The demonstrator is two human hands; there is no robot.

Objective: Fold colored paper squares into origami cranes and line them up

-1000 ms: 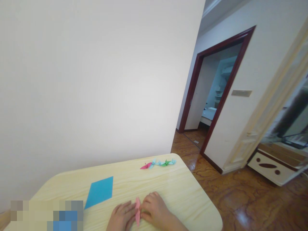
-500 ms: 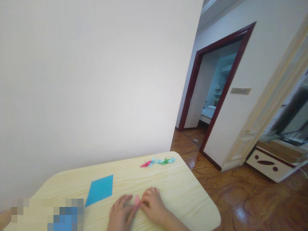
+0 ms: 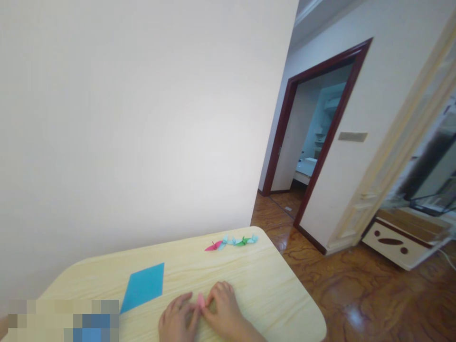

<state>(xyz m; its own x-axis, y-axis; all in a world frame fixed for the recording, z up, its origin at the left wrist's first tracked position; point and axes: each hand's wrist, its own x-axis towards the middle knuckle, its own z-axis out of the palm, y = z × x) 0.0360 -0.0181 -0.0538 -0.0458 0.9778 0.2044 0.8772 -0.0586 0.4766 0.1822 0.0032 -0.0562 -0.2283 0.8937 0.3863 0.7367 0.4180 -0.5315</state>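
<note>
A small piece of folded pink paper (image 3: 201, 300) stands on the table between my two hands. With thumb and fingers pressed together, my right hand (image 3: 223, 308) pinches its right side. From the left, my left hand (image 3: 178, 317) grips the paper's lower edge near the thumb, its other fingers curved over the tabletop. The fingertips partly cover the paper, so its full shape is hidden. Farther back lies a row of several small folded paper cranes, among them a red crane (image 3: 214, 246) and a green crane (image 3: 243, 242); the others are light blue.
A flat blue sheet of paper (image 3: 143, 288) lies left of my hands on the pale wooden table (image 3: 281, 294). A white wall (image 3: 142, 142) rises behind the table. To the right are a wooden floor, a doorway and a low white drawer unit (image 3: 392, 243). The lower left corner is pixelated.
The camera view has shifted slightly. Both hands stay around the pink paper, with the right fingers moved a little along it. The blue sheet and the cranes lie as before.
</note>
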